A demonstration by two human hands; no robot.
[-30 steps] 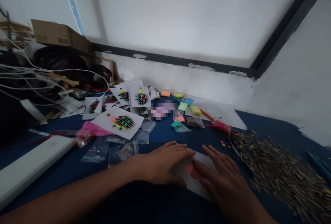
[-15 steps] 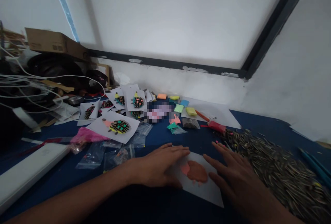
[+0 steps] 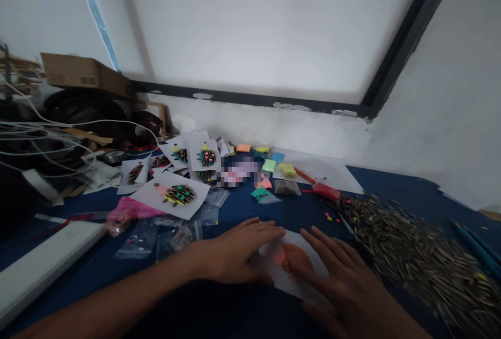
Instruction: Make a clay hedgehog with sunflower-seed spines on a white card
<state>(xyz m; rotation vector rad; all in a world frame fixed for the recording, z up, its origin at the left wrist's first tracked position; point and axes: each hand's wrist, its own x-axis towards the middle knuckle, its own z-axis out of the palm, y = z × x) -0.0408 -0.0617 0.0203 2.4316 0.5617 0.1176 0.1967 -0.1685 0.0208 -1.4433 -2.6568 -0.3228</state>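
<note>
A sheet of white paper (image 3: 287, 284) lies in front of me, bearing a flat, rounded patch of brown clay (image 3: 298, 254) with a pink clay piece (image 3: 278, 256) joined at its left. My left hand (image 3: 245, 250) rests on the sheet's left side, fingers stretched out and thumb apart. Over the right part of the paper is my right hand (image 3: 336, 271), open. One of its fingers reaches across the brown clay and seems to touch it, hiding the lower part. Neither hand grips anything.
A heap of striped sunflower seeds (image 3: 422, 255) spreads at the right. Several hedgehog pictures (image 3: 180, 193) lie at the left, near small plastic bags (image 3: 136, 240) and a white box-like bar (image 3: 50, 266). Clay blocks (image 3: 287, 170) and a red packet (image 3: 326, 193) sit farther back.
My right hand has moved left and in over the paper, now covering part of the brown clay. My left hand has stayed nearly in place. The view has shifted slightly.
</note>
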